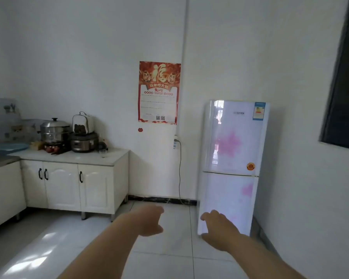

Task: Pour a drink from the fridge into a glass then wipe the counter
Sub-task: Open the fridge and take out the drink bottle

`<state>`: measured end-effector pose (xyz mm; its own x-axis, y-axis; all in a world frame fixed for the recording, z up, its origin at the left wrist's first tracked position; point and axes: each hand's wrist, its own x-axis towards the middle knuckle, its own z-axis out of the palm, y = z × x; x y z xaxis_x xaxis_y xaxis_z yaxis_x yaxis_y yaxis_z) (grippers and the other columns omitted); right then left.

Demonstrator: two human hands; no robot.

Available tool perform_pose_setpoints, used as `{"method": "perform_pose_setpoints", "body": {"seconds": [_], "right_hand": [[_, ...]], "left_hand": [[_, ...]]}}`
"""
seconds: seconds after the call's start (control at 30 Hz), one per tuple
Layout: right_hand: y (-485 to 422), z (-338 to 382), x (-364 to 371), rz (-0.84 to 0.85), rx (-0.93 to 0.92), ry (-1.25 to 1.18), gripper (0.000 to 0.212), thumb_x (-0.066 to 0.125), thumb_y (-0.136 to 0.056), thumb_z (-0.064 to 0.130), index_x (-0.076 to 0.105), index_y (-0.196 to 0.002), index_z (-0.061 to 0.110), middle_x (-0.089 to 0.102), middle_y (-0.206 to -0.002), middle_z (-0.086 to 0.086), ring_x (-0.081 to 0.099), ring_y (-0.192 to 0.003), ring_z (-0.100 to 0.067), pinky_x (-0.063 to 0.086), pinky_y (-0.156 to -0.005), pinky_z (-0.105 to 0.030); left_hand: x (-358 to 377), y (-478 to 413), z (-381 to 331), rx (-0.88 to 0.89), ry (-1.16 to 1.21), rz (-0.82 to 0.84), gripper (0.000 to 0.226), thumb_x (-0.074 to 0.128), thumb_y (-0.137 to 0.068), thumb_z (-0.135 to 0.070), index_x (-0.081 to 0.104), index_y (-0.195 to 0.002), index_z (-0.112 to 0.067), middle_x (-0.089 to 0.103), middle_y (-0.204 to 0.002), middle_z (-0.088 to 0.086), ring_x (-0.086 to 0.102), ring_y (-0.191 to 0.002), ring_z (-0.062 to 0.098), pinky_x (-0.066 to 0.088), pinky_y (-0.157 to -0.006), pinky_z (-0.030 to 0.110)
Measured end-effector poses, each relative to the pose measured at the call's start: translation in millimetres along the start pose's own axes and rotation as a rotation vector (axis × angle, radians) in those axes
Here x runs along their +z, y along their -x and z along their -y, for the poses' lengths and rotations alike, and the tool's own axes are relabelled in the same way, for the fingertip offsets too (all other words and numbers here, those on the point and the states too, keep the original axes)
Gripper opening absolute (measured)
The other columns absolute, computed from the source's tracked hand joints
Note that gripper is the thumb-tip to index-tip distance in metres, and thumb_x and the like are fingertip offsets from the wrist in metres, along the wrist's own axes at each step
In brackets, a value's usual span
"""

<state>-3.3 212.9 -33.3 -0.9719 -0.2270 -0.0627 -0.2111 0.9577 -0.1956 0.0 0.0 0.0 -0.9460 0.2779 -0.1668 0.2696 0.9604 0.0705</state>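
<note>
A white two-door fridge (233,150) with a pink flower print stands against the far wall at the right, both doors closed. A small clear glass (102,153) sits near the right end of the white counter (73,157) at the left. My left hand (149,220) is stretched out in front of me over the floor, empty, fingers loosely spread. In front of the fridge's lower door my right hand (218,228) reaches forward, empty, with thumb and fingers apart. Neither hand touches anything.
On the counter stand a steel steamer pot (53,128), a rice cooker (83,142) with a white kettle (83,122) on top, and a blue basin (13,147). White cabinets sit below. A power cord (179,168) hangs beside the fridge. A dark window (345,77) is at the right.
</note>
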Motion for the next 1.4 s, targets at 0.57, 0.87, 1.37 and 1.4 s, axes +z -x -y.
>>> {"method": "perform_pose_setpoints", "body": {"seconds": [0.57, 0.87, 1.37, 1.4], "right_hand": [[-380.3, -48.6, -43.4, -0.022, 0.075, 0.004, 0.044, 0.05, -0.092, 0.027, 0.039, -0.132, 0.013, 0.04, -0.133, -0.01, 0.042, -0.12, -0.026, 0.041, -0.099, -0.033], [-584.6, -119.2, -77.7, -0.088, 0.074, 0.0, 0.055, 0.051, -0.092, 0.027, 0.03, -0.141, 0.016, 0.037, -0.139, -0.01, 0.039, -0.126, -0.026, 0.038, -0.101, -0.034], [-849.1, -208.0, -147.7, -0.211, 0.126, 0.07, 0.054, 0.051, -0.092, 0.029, 0.032, -0.14, 0.016, 0.038, -0.138, -0.009, 0.038, -0.127, -0.027, 0.036, -0.104, -0.037], [-863.6, -213.6, -151.4, -0.238, 0.139, 0.086, 0.054, 0.051, -0.092, 0.029, 0.031, -0.14, 0.016, 0.038, -0.139, -0.009, 0.038, -0.127, -0.027, 0.036, -0.105, -0.037]], "left_hand": [[-66.6, -381.4, 145.8, -0.004, 0.0, 0.001, 0.052, 0.049, -0.09, -0.03, 0.038, -0.137, -0.012, 0.044, -0.138, 0.009, 0.044, -0.126, 0.026, 0.039, -0.102, 0.035], [-117.0, -584.8, 173.6, 0.056, -0.008, -0.054, 0.058, 0.047, -0.094, -0.03, 0.025, -0.146, -0.015, 0.035, -0.148, 0.006, 0.035, -0.135, 0.024, 0.032, -0.111, 0.035], [-187.7, -886.5, 206.0, 0.251, -0.031, -0.157, 0.056, 0.045, -0.096, -0.034, 0.025, -0.146, -0.018, 0.034, -0.149, 0.005, 0.036, -0.135, 0.023, 0.031, -0.111, 0.036], [-191.0, -907.9, 207.9, 0.273, -0.027, -0.196, 0.055, 0.045, -0.096, -0.034, 0.026, -0.145, -0.019, 0.035, -0.148, 0.005, 0.037, -0.134, 0.023, 0.032, -0.11, 0.037]]}}
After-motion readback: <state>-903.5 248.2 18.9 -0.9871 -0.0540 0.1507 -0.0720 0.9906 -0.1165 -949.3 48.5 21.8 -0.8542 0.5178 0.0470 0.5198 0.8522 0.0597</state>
